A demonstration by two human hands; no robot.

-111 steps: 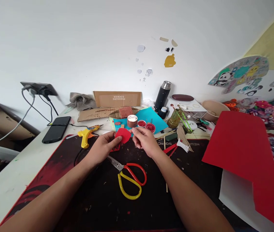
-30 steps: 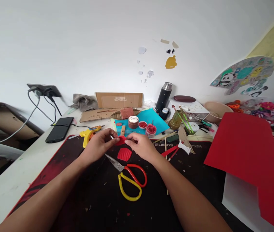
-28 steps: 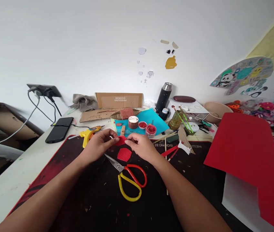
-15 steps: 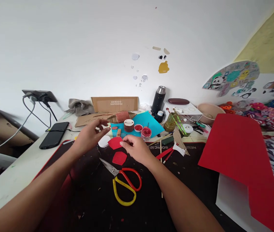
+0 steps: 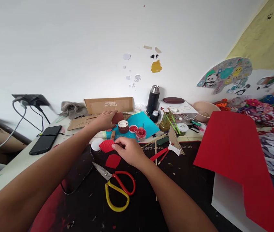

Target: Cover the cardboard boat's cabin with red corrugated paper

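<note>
My right hand (image 5: 129, 150) pinches a ribbed red paper piece (image 5: 106, 146) by its right edge, between thumb and fingers. My left hand (image 5: 106, 120) reaches to the back of the desk, fingers stretched out over a reddish-brown block (image 5: 117, 118); whether it touches the block I cannot tell. Below the held piece, a second red paper piece (image 5: 113, 160) lies flat on the black mat (image 5: 83, 206). Scissors (image 5: 107, 175) with one red and one yellow handle lie near it, blades pointing away to the left. A white disc (image 5: 96, 144) is partly hidden behind the held piece.
Open jars of red paste (image 5: 141, 134) and a brown jar (image 5: 123, 127) stand on blue paper (image 5: 148, 124). Behind are a black thermos (image 5: 153, 100) and cardboard (image 5: 109, 105). A phone (image 5: 45, 140) lies left; a large red sheet (image 5: 228, 145) lies right.
My left hand has moved forward from beside the red piece to the reddish-brown block. My right hand keeps its pinch on the red piece. The view has shifted slightly right.
</note>
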